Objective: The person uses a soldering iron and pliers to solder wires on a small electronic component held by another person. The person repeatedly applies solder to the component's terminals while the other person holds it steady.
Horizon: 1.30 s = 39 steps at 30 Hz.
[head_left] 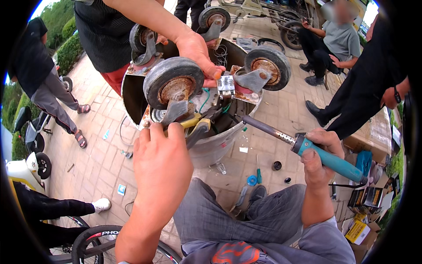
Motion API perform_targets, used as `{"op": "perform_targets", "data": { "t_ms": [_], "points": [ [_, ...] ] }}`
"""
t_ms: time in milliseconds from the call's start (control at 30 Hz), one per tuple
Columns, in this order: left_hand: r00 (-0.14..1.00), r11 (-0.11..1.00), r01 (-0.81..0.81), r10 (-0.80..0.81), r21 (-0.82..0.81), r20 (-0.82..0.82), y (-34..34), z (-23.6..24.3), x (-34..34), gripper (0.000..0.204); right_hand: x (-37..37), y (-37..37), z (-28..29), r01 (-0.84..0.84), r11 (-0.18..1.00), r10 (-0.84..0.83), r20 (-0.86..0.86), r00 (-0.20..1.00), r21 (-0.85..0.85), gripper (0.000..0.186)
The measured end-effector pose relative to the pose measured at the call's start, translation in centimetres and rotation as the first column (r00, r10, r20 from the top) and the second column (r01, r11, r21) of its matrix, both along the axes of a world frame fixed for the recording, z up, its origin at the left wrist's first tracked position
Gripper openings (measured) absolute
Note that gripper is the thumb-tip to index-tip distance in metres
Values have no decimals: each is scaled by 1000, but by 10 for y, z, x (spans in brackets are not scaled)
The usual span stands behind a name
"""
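My right hand [323, 154] is wrapped around the teal handle of a soldering iron [329, 163], whose dark rod points left toward the drum. My left hand [162, 160] is at the near rim of the drum, fingers curled and fingertips hidden; what they grip cannot be made out. Right beside those fingers is a yellow-handled tool [190, 122], partly covered. Rusty caster wheels [173, 83] are fixed around the rim of the light-coloured drum [211, 152]. Another person's hand [198, 55] reaches in from above and holds a small silvery metal block [226, 86] between the wheels.
Wires and tools fill the drum. On the paving lie a screwdriver [259, 171], a blue round piece [252, 180] and small black caps [276, 166]. Cardboard boxes [371, 136] stand at right, a bicycle wheel [94, 246] lower left. Other people stand or sit around.
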State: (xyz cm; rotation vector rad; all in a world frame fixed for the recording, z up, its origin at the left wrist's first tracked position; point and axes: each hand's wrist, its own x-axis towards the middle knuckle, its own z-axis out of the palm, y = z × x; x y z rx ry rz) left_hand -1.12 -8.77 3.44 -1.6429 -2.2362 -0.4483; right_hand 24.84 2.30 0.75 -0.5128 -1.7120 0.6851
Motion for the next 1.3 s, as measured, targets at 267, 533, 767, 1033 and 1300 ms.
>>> {"op": "perform_targets", "data": {
  "t_ms": [267, 533, 767, 1033, 1300],
  "points": [
    [1000, 1000, -8, 7, -6, -17, 0, 1, 0, 8, -1, 2, -1, -29, 1000, 29, -6, 1000, -5, 32],
    [1000, 1000, -19, 19, -2, -13, 2, 0, 1, 9, -6, 2, 5, -3, 988, -9, 75, 997, 152, 33],
    [1000, 1000, -25, 25, 3, 4, 1, 1, 2, 11, -7, -3, 6, -32, 999, 32, -3, 999, 44, 33],
    [999, 999, -34, 35, -30, 33, 0, 4, 3, 12, -8, 6, 3, -48, 986, 34, 89, 995, 162, 33],
    [999, 999, -27, 28, -45, 31, -3, 6, 2, 14, -9, 6, 3, -51, 987, 36, 101, 994, 155, 34]
  ]
}}
